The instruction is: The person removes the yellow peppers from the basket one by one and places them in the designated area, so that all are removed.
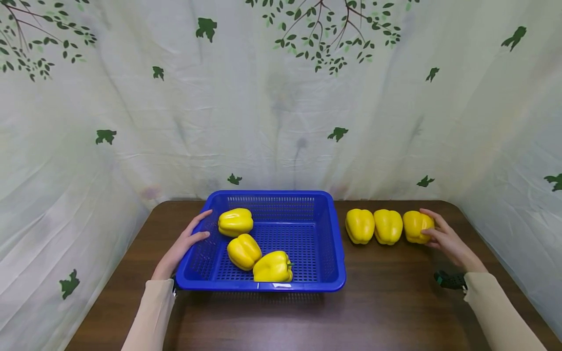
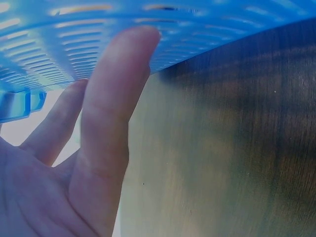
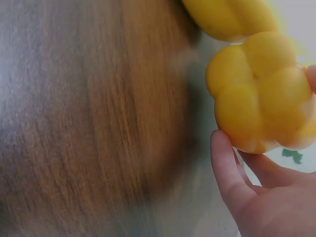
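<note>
A blue plastic basket (image 1: 325,243) sits on the table with three yellow bell peppers (image 1: 235,222) inside. My left hand (image 1: 186,246) holds the basket's left rim, thumb and index finger reaching over it. From the left wrist, other fingers (image 2: 106,108) show against the slotted outer wall. To the basket's right, three more yellow bell peppers stand side by side. My right hand (image 1: 450,243) grips the rightmost bell pepper (image 1: 414,226) from its right side, thumb at the near side and fingers at the far side. Its lobed end faces the right wrist camera.
The middle bell pepper (image 1: 388,227) and the left bell pepper (image 1: 360,226) of the row stand between the held one and the basket. The brown wooden table (image 1: 373,312) ends at a pale leaf-printed curtain (image 1: 281,122) behind and on both sides.
</note>
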Tool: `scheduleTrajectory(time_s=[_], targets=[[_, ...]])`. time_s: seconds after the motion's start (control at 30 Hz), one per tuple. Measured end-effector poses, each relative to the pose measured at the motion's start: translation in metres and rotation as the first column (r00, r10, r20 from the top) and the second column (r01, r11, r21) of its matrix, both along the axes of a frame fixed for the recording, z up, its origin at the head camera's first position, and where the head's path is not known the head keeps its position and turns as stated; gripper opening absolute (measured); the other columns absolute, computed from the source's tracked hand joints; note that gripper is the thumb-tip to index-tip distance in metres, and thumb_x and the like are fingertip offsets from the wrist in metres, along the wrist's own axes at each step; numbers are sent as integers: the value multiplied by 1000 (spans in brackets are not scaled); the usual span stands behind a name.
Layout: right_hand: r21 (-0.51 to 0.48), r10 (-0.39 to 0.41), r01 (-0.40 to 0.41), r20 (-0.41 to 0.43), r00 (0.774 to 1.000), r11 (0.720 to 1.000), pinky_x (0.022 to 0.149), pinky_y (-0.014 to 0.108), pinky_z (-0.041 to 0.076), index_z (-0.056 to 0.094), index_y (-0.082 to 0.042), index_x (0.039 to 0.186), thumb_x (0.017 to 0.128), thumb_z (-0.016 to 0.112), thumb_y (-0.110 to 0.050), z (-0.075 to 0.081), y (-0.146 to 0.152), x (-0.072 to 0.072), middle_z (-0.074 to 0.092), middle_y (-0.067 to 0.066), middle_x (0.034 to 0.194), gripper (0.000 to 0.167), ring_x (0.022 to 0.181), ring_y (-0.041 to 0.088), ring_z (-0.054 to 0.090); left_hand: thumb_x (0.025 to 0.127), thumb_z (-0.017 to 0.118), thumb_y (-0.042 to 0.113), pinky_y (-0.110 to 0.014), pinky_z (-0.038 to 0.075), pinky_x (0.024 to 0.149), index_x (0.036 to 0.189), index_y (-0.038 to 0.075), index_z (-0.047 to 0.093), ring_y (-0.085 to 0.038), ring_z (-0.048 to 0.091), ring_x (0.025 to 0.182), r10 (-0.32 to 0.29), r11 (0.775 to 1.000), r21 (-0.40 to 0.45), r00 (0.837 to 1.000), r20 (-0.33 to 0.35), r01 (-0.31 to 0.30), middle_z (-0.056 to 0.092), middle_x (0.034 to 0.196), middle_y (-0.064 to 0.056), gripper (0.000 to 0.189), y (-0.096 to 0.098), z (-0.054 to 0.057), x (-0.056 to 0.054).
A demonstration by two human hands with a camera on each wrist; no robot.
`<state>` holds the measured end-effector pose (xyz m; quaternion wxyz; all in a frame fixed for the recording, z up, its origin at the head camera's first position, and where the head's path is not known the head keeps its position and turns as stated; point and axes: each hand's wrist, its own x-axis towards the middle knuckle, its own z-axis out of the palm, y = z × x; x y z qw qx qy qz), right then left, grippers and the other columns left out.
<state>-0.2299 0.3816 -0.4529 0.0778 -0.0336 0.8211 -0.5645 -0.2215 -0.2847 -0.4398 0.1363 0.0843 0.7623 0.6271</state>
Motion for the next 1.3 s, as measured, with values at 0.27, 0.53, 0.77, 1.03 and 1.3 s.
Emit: scheduleTrajectory(time_s=[0.27,0.53,0.77,1.03,1.3], targets=[[14,34,-34,5,999,999,79,25,48,8,-20,154,102,44,-20,-7,2,-4,6,30,147,63,112,31,38,102,43,27,-53,47,88,153,31,15,-49,40,121,5,1000,-6,1000,5,-5,9,156,-13,59,0,0,0],[-23,76,-76,32,997,997,80,21,45,9,-23,154,102,46,-20,-8,6,-7,-1,26,149,64,111,20,37,102,43,27,-54,46,89,153,31,15,-49,38,123,4,1000,-15,1000,-12,-4,8,156,-13,58,1,0,-1],[-9,62,-62,28,998,998,82,23,44,12,-24,154,102,45,-21,-9,6,-6,2,29,149,61,120,35,30,101,43,28,-54,45,91,153,30,15,-49,38,124,7,1000,-18,1000,-12,-7,9,156,-14,59,1,-1,-1],[-3,14,-14,-7,1000,1000,89,35,44,15,-19,154,103,43,-25,-3,3,-1,7,28,150,58,124,35,29,102,43,28,-53,47,89,153,31,16,-48,40,122,2,1000,-5,1000,2,-2,10,156,-14,58,1,0,0],[-27,-40,37,-133,990,999,80,19,47,29,-15,150,103,43,-22,6,6,5,26,24,141,49,108,-1,38,101,43,29,-55,46,89,153,31,15,-49,39,122,3,1000,-12,1000,1,-3,10,156,-14,59,0,0,0]])
